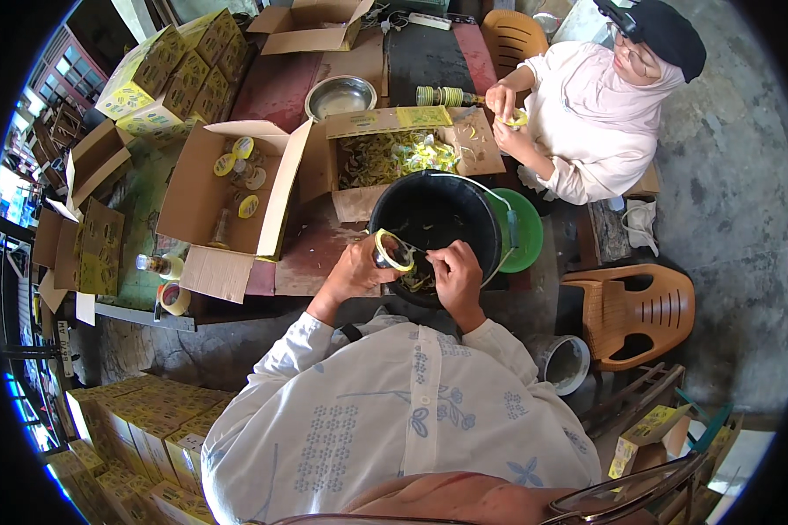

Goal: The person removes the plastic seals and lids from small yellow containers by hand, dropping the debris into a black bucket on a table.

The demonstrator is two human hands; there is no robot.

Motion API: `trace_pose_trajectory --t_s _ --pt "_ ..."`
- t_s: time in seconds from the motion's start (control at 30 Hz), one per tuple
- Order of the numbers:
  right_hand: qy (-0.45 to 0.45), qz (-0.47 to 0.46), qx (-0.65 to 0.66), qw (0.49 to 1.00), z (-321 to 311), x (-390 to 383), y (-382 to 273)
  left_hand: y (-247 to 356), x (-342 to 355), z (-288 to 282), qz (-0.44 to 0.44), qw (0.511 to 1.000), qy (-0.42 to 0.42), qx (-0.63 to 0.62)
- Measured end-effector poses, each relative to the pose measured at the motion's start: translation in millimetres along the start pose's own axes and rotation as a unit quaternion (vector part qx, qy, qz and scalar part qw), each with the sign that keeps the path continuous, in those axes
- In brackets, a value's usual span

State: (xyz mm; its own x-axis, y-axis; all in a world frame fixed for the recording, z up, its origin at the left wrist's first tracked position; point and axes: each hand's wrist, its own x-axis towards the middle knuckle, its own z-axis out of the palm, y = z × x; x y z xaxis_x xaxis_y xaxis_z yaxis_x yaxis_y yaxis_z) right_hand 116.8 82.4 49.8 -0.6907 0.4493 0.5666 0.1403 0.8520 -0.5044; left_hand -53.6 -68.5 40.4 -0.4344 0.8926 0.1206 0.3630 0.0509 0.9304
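Note:
My left hand [355, 269] is wrapped round a small clear plastic cup [382, 257] with a yellow rim, tilted over the near left edge of a black bucket [392, 194]. My right hand [458, 276] is closed just to the right of the cup. From its fingers a thin, dark, blade-like tool [418, 248] reaches toward the cup's rim; its exact kind is too small to tell. Yellowish scraps [422, 282] show low inside the bucket, beneath my hands.
An open carton [193, 188] of lidded cups stands left; another [350, 206] holds yellow scraps. Behind are a metal bowl [341, 96] and a cup stack [442, 96]. A green basin [524, 232] adjoins the bucket. Across, a co-worker [604, 131] handles a yellow-lidded cup. An orange chair [595, 306] stands right.

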Motion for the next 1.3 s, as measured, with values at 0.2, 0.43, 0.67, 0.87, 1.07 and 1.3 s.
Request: trace_pose_trajectory --t_s 0.2,0.43,0.67,0.87,1.07,1.3 --pt "-0.056 0.131 0.231 0.962 -6 -5 -4 2 0 0 0.028 0.999 0.028 0.024" --pt "-0.037 0.196 0.289 0.936 -5 -9 22 -4 0 -2 0.025 0.999 0.025 0.021" --pt "-0.038 0.190 0.162 0.967 -5 -8 35 -12 2 -3 0.034 0.998 0.008 -0.050" --pt "-0.102 0.365 0.508 0.774 -9 1 27 -8 2 -7 0.055 0.998 -0.007 -0.022" --pt "-0.193 0.359 0.564 0.718 6 -2 31 5 5 -13 0.061 0.997 -0.048 0.005" --pt "-0.232 0.344 0.523 0.744 0 6 30 -4 1 -12 0.064 0.998 -0.008 -0.006"
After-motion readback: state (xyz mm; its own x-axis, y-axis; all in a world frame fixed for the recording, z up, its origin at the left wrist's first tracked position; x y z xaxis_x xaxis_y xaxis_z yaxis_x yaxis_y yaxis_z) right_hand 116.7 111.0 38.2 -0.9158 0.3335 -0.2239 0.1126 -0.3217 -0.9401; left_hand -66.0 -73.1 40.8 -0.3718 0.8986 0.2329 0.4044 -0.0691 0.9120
